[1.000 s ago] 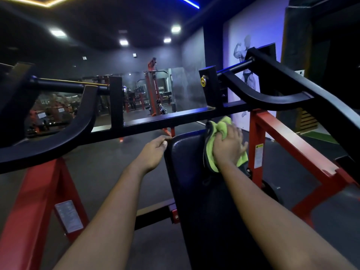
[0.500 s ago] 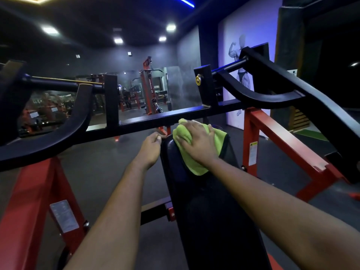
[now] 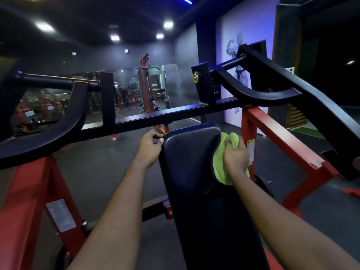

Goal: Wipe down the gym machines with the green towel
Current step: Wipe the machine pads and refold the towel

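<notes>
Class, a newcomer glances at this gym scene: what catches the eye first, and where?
The bright green towel, bunched in the right hand against the right edge of the black pad, stands out most. The left hand grips the pad's upper left corner. Red frame legs stand either side, under black bars.

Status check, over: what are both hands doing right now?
Left hand grips top left edge of the black padded backrest. Right hand holds the bunched green towel against its right edge. Nothing in the way.
</notes>
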A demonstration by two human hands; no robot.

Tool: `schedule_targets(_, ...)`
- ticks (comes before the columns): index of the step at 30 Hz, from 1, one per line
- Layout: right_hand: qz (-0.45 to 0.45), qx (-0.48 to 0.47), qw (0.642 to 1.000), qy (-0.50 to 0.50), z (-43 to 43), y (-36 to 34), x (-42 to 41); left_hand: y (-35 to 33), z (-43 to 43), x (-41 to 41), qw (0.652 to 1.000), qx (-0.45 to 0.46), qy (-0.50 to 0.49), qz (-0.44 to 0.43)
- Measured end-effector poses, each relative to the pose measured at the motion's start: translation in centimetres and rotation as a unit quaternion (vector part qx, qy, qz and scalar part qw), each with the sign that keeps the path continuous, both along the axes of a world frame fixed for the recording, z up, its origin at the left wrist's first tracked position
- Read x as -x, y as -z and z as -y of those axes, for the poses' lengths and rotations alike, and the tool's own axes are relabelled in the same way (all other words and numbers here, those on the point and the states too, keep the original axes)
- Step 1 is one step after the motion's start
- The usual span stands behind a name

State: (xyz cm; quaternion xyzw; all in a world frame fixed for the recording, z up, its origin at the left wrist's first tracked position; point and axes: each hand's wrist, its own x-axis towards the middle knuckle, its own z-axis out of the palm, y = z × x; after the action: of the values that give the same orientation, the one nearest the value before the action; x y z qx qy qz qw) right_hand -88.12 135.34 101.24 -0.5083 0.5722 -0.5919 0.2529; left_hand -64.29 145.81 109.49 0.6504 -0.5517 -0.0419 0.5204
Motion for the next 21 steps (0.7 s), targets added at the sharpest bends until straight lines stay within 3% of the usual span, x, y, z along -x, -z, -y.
schedule_targets(2,-0.012,0.067,0.997,-0.035,0.8,-3.0,-1.7,0.0,0.1,-0.1,1.000,-0.006,-0.007,0.012)
schedule_targets(7,-0.213,0.141,0.958,-0.134,1.8,-7.8,-6.3,0.5,0.1,-0.2,1.000,-0.013,0.011,0.008)
schedule_targets(12,-0.152,0.153,0.973,-0.083,0.6,-5.1,-4.4,1.9,0.4,0.0,0.999,-0.034,0.034,-0.023)
schedule_targets(21,-0.102,0.168,0.980,-0.040,-0.5,0.7,-2.5,2.6,1.2,0.7,0.997,0.018,0.065,-0.034)
